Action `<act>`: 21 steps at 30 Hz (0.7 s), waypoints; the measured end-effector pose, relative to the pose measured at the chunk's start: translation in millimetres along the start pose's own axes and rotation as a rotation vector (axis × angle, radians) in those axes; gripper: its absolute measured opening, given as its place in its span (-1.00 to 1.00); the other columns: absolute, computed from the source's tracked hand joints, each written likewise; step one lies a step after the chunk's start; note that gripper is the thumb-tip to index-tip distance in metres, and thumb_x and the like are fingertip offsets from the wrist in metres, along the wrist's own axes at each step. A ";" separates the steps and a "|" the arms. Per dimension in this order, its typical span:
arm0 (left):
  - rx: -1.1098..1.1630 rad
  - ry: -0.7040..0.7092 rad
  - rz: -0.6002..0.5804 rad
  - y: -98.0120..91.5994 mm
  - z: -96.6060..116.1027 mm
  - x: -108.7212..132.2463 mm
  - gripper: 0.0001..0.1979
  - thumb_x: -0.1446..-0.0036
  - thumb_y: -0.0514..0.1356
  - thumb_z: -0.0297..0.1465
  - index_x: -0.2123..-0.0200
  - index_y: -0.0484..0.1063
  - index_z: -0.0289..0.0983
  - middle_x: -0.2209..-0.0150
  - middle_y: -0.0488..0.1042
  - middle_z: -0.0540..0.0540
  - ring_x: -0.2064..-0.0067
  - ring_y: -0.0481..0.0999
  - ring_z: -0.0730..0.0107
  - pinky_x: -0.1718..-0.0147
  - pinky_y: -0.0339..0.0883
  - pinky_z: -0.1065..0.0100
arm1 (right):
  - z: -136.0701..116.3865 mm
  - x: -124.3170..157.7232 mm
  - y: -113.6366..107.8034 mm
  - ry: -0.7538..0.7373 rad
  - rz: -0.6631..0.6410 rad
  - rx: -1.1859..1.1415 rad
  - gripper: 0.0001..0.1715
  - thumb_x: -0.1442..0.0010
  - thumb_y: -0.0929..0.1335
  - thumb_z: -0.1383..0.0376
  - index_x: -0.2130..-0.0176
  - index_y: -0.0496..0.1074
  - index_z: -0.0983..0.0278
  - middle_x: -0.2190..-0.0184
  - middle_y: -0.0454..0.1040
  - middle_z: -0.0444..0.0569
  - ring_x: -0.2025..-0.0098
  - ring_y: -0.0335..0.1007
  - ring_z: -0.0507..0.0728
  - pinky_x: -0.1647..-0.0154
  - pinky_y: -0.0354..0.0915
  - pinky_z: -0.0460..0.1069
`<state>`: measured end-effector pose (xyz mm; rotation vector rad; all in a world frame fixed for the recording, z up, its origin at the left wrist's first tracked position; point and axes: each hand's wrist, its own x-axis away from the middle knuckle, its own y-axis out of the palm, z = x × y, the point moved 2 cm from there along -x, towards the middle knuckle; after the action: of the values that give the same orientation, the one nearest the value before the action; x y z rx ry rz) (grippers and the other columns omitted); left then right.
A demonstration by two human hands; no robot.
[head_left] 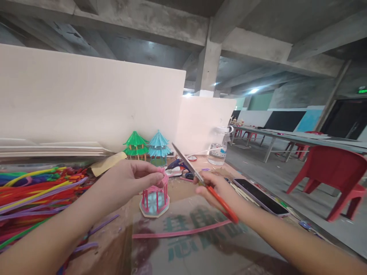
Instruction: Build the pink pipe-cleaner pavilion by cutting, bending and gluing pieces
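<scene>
My left hand [143,176] is closed in a pinch on the pink fuzzy top of a small pavilion model [155,201]. Pink posts rise from the model's pale octagonal base, and my fingers hide part of its upper edge. A pair of scissors [183,160] with orange-red handles is in my right hand [213,187]. Their blades point up and to the left, just right of the model; they look closed or nearly so. On the sheet below lies a pink pipe cleaner [183,231], stretched out sideways.
Green [135,145] and blue [158,147] pavilion models stand behind, near a glue gun [176,164]. Many coloured pipe cleaners [37,194] lie at left. A water bottle [219,147] and a phone [260,195] are at right. White boards [91,103] rise behind; a red chair [332,172] stands beyond.
</scene>
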<state>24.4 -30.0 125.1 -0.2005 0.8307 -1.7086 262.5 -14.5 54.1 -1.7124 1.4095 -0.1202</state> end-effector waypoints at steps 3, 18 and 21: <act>-0.042 0.017 0.064 -6.4 -2.2 -0.4 -0.69 0.09 0.25 -0.07 0.46 0.63 -0.16 0.41 0.65 -0.01 0.31 0.60 0.22 0.35 0.43 0.39 | 11.7 -8.1 -15.9 0.032 -0.056 0.280 -0.62 -0.22 0.26 0.01 0.39 0.32 0.26 0.60 0.26 -0.18 0.52 0.19 0.05 0.49 0.04 -0.09; 0.011 0.024 0.009 1.8 -9.8 -1.7 -0.74 0.06 0.27 -0.09 0.43 0.60 -0.14 0.42 0.61 0.01 0.33 0.58 0.28 0.35 0.45 0.42 | 13.3 -13.8 6.6 0.121 -0.536 0.688 -0.50 -0.10 0.35 0.29 -0.06 0.44 0.25 0.14 0.58 0.12 0.14 0.51 0.29 0.34 0.22 -0.02; 0.034 0.009 -0.003 3.1 -11.6 -1.0 -0.74 0.05 0.28 -0.09 0.43 0.59 -0.14 0.42 0.61 0.01 0.33 0.58 0.28 0.37 0.45 0.43 | 8.5 -28.2 17.6 0.117 -0.549 0.700 -0.56 -0.14 0.33 0.25 -0.01 0.48 0.30 0.14 0.58 0.16 0.14 0.51 0.30 0.33 0.25 -0.01</act>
<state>21.0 -24.5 115.0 -0.1715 0.8080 -1.7261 244.5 14.3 49.6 -1.4440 0.7862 -0.9150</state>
